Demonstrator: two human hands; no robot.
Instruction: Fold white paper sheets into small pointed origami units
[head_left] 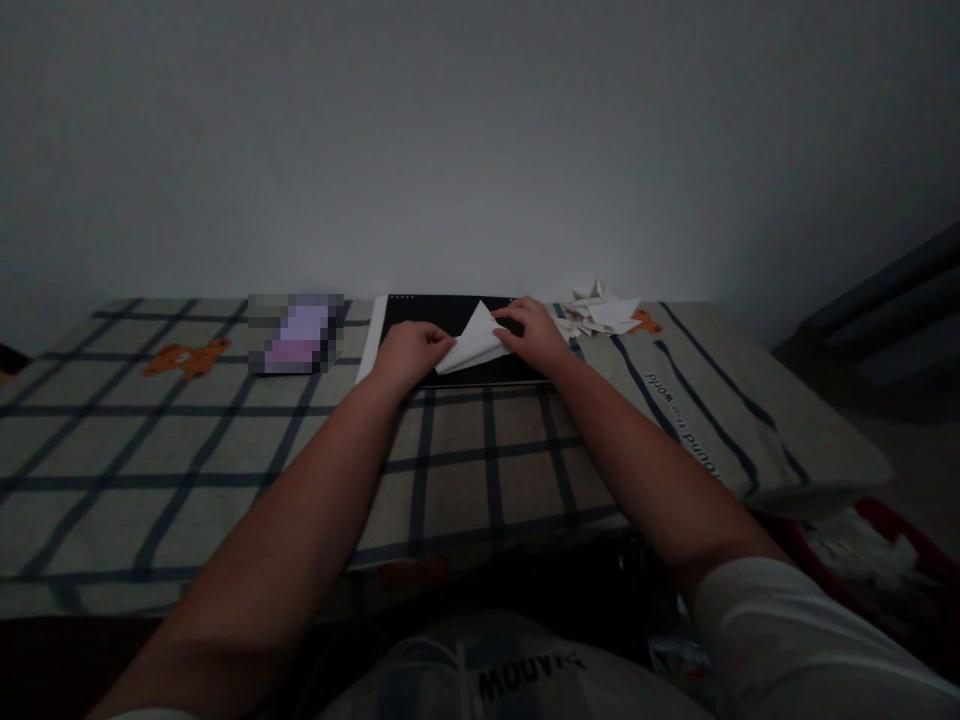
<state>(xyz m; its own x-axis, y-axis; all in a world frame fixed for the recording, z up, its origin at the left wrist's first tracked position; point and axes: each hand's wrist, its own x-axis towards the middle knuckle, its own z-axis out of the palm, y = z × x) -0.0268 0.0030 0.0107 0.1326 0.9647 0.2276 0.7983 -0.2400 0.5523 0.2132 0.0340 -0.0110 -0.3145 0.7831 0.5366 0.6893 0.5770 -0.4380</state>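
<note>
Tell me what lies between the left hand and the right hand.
The folded white paper, touched by the left hand and right hand, over a black board; head view.

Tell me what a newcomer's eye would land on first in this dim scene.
The white folded paper triangle stands out most, bright against the black flat board at the table's far edge, with the left hand and right hand touching its two sides. Right of it lies a small pile of white folded paper pieces, and the checked tablecloth shows an orange bear print.
</note>
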